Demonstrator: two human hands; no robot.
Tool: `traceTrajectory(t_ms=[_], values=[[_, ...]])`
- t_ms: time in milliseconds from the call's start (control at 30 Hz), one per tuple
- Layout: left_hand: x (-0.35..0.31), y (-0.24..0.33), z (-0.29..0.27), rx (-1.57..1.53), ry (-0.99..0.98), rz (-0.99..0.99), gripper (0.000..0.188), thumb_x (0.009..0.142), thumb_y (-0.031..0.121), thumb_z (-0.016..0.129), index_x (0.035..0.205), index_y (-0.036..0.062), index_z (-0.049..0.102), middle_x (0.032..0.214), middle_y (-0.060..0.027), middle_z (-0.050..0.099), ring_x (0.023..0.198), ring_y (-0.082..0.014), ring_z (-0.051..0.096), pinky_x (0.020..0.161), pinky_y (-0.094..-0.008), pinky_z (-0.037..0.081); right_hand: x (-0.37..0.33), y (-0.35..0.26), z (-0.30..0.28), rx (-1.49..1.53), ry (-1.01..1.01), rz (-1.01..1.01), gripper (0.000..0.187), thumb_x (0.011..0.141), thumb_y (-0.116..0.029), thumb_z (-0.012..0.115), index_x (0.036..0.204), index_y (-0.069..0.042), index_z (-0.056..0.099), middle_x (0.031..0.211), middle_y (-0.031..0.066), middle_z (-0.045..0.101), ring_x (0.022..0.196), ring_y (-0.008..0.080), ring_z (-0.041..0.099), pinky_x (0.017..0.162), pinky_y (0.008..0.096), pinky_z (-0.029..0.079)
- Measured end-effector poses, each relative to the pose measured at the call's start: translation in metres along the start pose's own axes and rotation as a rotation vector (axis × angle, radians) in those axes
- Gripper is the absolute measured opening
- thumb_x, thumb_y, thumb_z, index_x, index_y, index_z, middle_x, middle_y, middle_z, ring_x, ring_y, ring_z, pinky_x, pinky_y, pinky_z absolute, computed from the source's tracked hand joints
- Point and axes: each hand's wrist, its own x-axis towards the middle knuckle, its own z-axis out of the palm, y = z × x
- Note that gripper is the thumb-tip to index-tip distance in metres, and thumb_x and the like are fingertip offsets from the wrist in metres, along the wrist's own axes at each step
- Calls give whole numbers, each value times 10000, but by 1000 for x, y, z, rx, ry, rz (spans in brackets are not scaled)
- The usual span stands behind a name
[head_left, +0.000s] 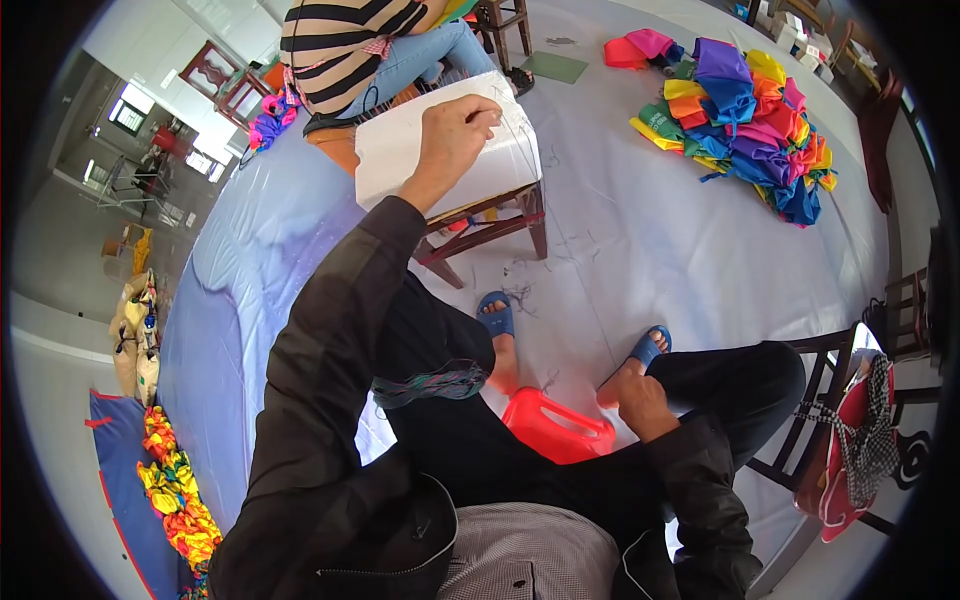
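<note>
At upper centre, the left hand (pixel 456 135) is bunched over a white block (pixel 500 165); right of centre, the right hand (pixel 645 405) curls, anything pinched indiscernible.

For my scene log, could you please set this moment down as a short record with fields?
Left hand: curled over the white block; contact unclear
Right hand: near the right sandal; grip unclear
Stool: under the block
Threads: bundled across the left leg
Cloth heap: multicoloured, on the floor, upper right
Co-worker: striped top, beyond the block
</note>
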Motion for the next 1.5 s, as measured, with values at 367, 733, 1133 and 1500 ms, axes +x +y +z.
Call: traceTrajectory(t_ms=[367,733,1133,1500], values=[[-4,-16,18,142,-48,103,123,935,61,703,994,-9,784,829,-77,777,673,-113,698,632,-246,540,1,9,36,55,-39,-142,78,820,-26,646,850,18,704,823,237,725,780,409,752,677,496,613],[-9,-18,24,267,37,360,83,902,42,728,956,10,781,881,-108,775,707,-199,725,654,-295,555,0,7,34,96,-111,-139,103,825,-28,646,896,28,696,843,255,728,816,425,750,712,501,617],[-10,-22,30,340,48,375,74,875,56,737,920,26,787,857,-119,740,743,-279,713,692,-357,550,3,-11,10,36,-227,-187,116,747,12,666,836,36,735,843,252,717,833,436,735,686,504,598],[-9,-34,37,368,71,391,74,874,56,738,916,23,789,887,-129,745,775,-312,722,704,-361,558,-1,-15,35,-40,-138,-312,136,742,-21,671,843,19,753,856,240,721,806,392,734,666,472,602]])
